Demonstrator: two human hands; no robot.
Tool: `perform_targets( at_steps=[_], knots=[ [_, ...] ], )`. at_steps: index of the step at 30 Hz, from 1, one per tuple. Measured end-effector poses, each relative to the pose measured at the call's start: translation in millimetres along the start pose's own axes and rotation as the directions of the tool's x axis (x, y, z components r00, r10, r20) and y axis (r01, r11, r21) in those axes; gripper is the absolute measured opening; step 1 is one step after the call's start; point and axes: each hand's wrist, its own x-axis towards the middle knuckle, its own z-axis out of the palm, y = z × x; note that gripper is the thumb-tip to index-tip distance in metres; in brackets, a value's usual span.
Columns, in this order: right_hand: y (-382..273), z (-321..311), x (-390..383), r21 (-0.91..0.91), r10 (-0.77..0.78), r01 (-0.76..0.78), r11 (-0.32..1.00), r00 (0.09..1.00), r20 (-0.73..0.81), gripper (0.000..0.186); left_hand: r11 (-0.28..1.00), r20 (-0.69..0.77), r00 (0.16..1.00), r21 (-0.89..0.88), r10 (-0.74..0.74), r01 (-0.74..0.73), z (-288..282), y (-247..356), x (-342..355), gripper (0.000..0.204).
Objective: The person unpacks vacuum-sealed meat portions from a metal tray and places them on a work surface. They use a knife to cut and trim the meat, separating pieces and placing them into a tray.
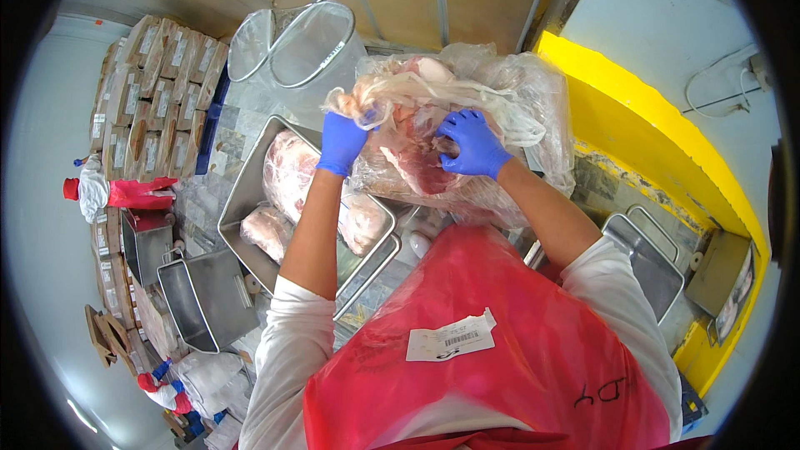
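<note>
A large piece of raw meat (412,162), red with pale fat, lies in front of me on crumpled clear plastic wrapping (533,121). My left hand (340,143), in a blue glove, is closed at its left edge, by a pale fatty flap; the fingertips are partly hidden. From the right, my right hand (472,143), gloved the same way, presses on the meat with curled fingers closed against it. Below and left of them, a steel tub (243,200) holds several large cuts of meat (287,171), partly covered by my left forearm.
Metal hoops hold clear plastic bags (312,46) at the far left. Stacked cartons (158,100) and steel carts (208,300) stand left, where two people in red and white work. A yellow barrier (650,129) curves along the right, beside another steel cart (646,262).
</note>
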Motion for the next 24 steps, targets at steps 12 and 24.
perform_targets(
  at_steps=[12, 24],
  knots=[
    [-33, 25, 24, -0.119, 0.118, -0.125, 0.985, 0.991, -0.067, 0.039, 0.822, 0.129, 0.986, -0.546, -0.110, 0.163, -8, 54, 5, 0.024],
    [-40, 61, 73, 0.787, 0.369, -0.390, 0.478, 0.902, 0.223, 0.049, 0.994, 0.043, 0.995, -0.069, 0.092, -0.089, 12, 48, 40, 0.029]
  ],
)
